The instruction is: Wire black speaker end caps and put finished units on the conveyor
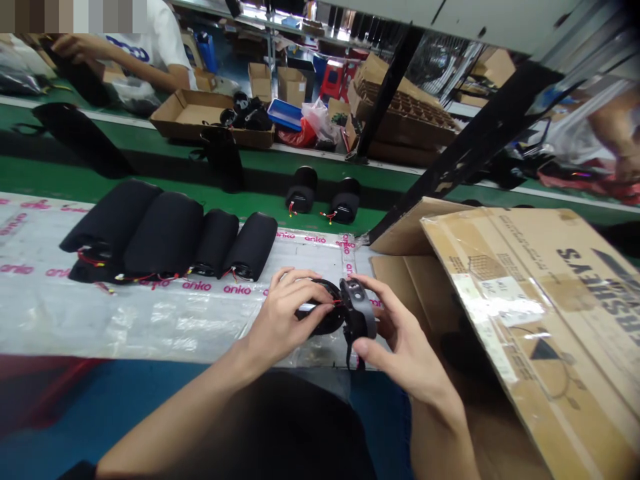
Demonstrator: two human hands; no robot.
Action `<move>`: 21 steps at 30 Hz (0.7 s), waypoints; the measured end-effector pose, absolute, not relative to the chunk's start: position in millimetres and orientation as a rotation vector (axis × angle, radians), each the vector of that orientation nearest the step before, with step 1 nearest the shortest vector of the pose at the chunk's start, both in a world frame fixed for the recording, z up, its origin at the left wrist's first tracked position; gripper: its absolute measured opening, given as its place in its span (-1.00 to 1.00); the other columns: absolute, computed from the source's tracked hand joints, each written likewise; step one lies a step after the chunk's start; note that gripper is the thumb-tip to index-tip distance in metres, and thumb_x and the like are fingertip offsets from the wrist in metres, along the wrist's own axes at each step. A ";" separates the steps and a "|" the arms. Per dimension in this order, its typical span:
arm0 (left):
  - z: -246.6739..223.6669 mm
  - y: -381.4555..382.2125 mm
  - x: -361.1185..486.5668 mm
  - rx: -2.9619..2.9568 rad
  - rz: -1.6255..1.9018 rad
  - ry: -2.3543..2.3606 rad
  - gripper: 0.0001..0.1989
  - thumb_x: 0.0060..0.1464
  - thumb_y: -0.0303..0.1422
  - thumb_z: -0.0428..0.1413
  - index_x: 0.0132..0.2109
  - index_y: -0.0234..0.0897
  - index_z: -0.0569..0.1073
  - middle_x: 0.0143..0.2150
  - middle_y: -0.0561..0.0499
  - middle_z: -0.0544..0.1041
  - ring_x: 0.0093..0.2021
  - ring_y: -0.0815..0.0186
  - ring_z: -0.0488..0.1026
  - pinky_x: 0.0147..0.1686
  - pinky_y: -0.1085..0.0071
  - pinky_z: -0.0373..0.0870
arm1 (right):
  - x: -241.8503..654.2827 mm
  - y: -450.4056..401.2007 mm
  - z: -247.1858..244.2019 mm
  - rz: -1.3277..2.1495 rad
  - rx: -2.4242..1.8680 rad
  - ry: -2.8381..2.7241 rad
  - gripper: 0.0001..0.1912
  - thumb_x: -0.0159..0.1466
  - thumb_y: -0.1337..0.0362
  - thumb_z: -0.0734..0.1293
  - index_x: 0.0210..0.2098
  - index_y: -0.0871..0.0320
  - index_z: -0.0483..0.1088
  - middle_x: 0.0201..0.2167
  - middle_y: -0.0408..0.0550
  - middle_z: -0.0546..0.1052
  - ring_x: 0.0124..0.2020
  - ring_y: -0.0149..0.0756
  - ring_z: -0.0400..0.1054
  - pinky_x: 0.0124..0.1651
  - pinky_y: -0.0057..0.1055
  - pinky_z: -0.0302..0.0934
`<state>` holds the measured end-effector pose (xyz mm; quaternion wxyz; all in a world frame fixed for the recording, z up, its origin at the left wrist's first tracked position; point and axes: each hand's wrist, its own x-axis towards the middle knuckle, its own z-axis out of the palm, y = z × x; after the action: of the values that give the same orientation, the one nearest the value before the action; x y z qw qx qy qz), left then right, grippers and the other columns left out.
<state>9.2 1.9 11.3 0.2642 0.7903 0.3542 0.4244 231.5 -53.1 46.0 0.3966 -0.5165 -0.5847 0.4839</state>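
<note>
The left hand [285, 323] closed over a black disc [325, 320], and the right hand [403, 337] pinched an upright grey bracket [359, 310] just beside it — each firmly held.

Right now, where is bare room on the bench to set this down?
The plastic sheet is free left of your left hand, between the four black rolls and the near edge. Green belt is free beyond them. Crowded: beside your right hand, at the cardboard.

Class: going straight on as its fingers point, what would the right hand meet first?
The right hand would probably meet the dark grey bracket at its fingertips; depth is unclear.
</note>
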 end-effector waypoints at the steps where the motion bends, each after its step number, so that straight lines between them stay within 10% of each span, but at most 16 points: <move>1: 11.0 0.8 11.2 2.122 1.161 0.983 -0.91 0.32 -0.45 0.24 -0.18 -0.16 0.54 -0.16 0.03 0.73 0.12 0.08 0.60 0.25 0.03 0.26 | 230.4 -55.3 47.7 1.250 -1.333 -1.509 -0.14 0.23 0.08 0.61 0.44 -0.09 0.28 0.16 0.06 0.59 0.01 -0.03 0.60 -0.01 -0.18 0.60; 10: 4.5 -2.2 14.9 1.873 1.149 0.930 -0.77 0.24 -0.52 0.16 0.00 -0.20 0.57 0.12 -0.20 0.58 0.19 0.05 0.55 0.18 0.09 0.50 | 224.9 -58.0 37.8 0.924 -1.403 -1.682 -0.12 0.15 0.08 0.67 0.38 -0.11 0.33 0.29 0.08 0.47 -0.19 -0.18 0.55 -0.25 -0.22 0.61; 16: -11.8 -4.7 3.1 1.376 1.164 0.804 -0.68 0.50 -0.22 -0.02 0.21 -0.19 0.50 0.31 -0.19 0.53 0.36 0.03 0.47 0.35 0.07 0.42 | 201.9 -49.8 38.4 0.617 -1.549 -1.831 -0.22 0.15 0.01 0.64 0.26 0.01 0.36 0.15 0.17 0.50 0.09 0.17 0.52 0.02 0.09 0.55; 21: -22.8 -12.4 15.2 1.447 1.185 0.878 -0.64 0.51 -0.17 -0.01 0.28 -0.18 0.44 0.30 -0.17 0.55 0.31 0.10 0.49 0.32 0.13 0.44 | 209.4 -50.0 23.5 0.943 -1.409 -1.687 -0.18 0.21 -0.05 0.60 0.35 -0.07 0.30 0.21 0.08 0.46 0.12 0.01 0.47 0.21 0.02 0.44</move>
<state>15.2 -12.4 -22.8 0.5121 0.6015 0.3649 0.4927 209.4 -50.0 23.5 0.3663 -0.5480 -0.6563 0.3671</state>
